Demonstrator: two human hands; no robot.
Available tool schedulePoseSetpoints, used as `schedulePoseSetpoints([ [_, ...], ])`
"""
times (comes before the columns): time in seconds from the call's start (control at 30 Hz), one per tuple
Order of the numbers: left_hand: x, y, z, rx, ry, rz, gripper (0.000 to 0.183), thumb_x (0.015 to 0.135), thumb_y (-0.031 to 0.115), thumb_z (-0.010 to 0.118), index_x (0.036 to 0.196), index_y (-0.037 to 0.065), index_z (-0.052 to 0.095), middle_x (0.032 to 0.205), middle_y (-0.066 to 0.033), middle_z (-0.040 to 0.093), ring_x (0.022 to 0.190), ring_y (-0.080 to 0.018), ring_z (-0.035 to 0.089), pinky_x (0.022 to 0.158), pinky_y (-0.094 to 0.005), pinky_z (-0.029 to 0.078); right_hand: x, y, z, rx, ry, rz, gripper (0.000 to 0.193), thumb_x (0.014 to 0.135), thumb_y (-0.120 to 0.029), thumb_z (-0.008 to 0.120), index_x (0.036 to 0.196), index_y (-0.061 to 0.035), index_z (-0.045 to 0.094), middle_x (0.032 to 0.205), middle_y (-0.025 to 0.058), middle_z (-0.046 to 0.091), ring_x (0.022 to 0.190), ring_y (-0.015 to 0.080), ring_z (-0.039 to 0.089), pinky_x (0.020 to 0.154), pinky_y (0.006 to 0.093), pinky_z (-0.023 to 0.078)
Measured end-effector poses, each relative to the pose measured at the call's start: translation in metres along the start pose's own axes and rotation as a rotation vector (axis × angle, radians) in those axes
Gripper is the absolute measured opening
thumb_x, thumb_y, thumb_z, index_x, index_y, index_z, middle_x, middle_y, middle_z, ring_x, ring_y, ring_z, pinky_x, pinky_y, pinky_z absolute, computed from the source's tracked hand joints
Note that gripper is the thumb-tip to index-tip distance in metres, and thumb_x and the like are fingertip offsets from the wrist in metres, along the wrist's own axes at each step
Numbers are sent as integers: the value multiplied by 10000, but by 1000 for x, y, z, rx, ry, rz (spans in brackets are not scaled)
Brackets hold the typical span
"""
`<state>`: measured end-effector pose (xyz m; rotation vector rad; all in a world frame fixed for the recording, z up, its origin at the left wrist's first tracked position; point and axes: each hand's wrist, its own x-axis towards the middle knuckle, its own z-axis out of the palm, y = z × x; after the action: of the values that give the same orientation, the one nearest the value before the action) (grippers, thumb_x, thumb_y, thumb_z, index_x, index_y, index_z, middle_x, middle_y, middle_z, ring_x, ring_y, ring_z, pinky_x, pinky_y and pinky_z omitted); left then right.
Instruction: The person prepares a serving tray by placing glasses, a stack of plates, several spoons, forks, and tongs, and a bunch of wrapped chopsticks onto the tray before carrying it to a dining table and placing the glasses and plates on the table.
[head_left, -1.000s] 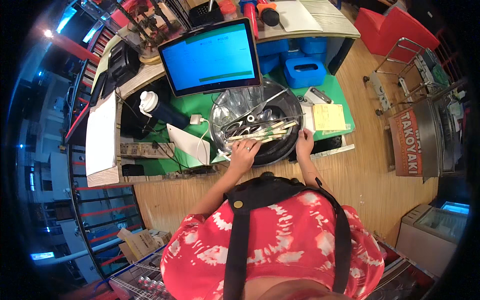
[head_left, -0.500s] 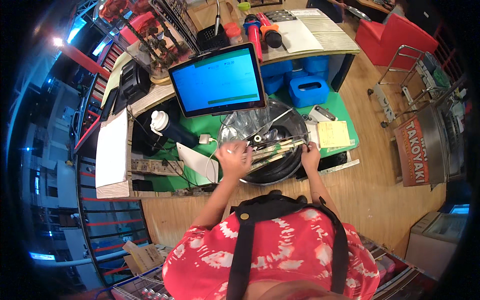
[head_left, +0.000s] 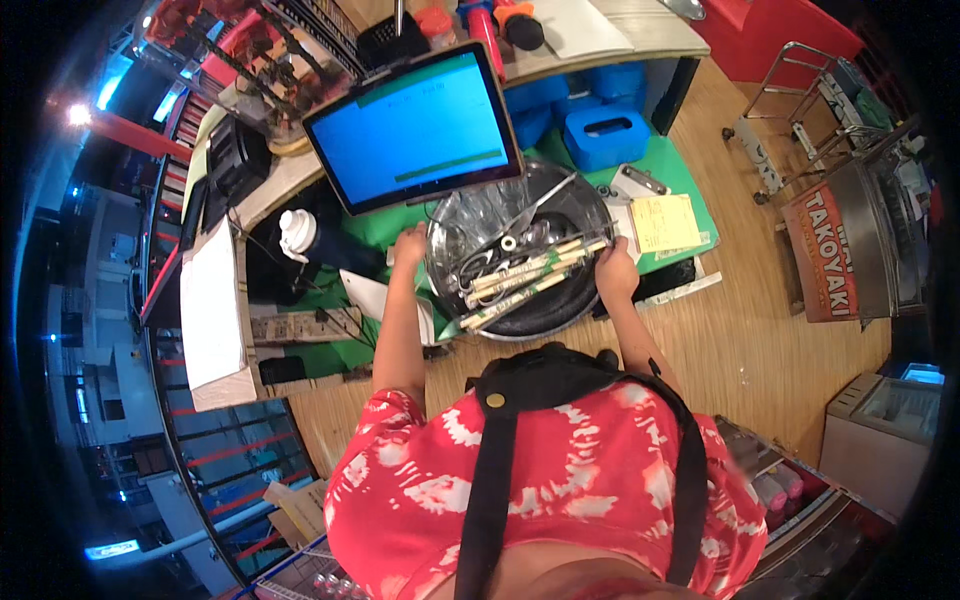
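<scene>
A round dark tray [head_left: 545,322] stands on the green-topped shelf in front of me. Clear glasses [head_left: 480,215], a metal utensil with a long flat handle [head_left: 545,208] and several chopsticks in printed paper wrappers [head_left: 530,280] lie in it, the chopsticks slanting across the near half. My right hand [head_left: 617,268] is closed on the tray's right rim, beside the ends of the chopsticks. At the opposite rim, my left hand [head_left: 408,245] has its fingers curled against the tray's left edge; its fingertips are partly hidden.
A tablet [head_left: 412,130] with a lit blue screen overhangs the tray's far left. Left of the tray are a dark bottle with a white lid [head_left: 298,235] and a white panel [head_left: 375,300]. A yellow notepad [head_left: 666,222] and a blue tissue-box-shaped container [head_left: 606,137] lie to the right.
My left hand has left the chopsticks and moved to the tray's left rim. My right hand stays at the right rim. The whole view has shifted slightly.
</scene>
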<state>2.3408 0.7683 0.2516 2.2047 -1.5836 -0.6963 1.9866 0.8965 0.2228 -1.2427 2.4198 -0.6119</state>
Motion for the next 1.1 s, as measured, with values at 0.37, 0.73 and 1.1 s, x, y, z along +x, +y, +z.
schedulePoseSetpoints([
  [0.37,59,-73,38,-158,-144,14,365,835,306,558,916,-49,593,947,-222,613,882,-364,569,781,-421,427,-4,-11,-11,67,50,1,254,867,-198,501,1078,-56,498,730,218,627,667,397,610,584,486,471],
  [0.73,56,-63,55,194,-126,240,282,755,206,671,824,-49,570,801,-210,617,739,-336,594,655,-419,447,6,16,-3,94,222,-83,199,882,-195,511,997,-34,531,646,216,599,580,398,592,522,470,465],
  [1.1,50,-69,80,-492,-477,-204,193,774,127,650,856,-30,575,739,-141,609,697,-250,605,567,-410,458,18,40,-30,106,223,-73,208,835,-118,538,1005,-2,566,657,224,599,627,384,601,549,448,468],
])
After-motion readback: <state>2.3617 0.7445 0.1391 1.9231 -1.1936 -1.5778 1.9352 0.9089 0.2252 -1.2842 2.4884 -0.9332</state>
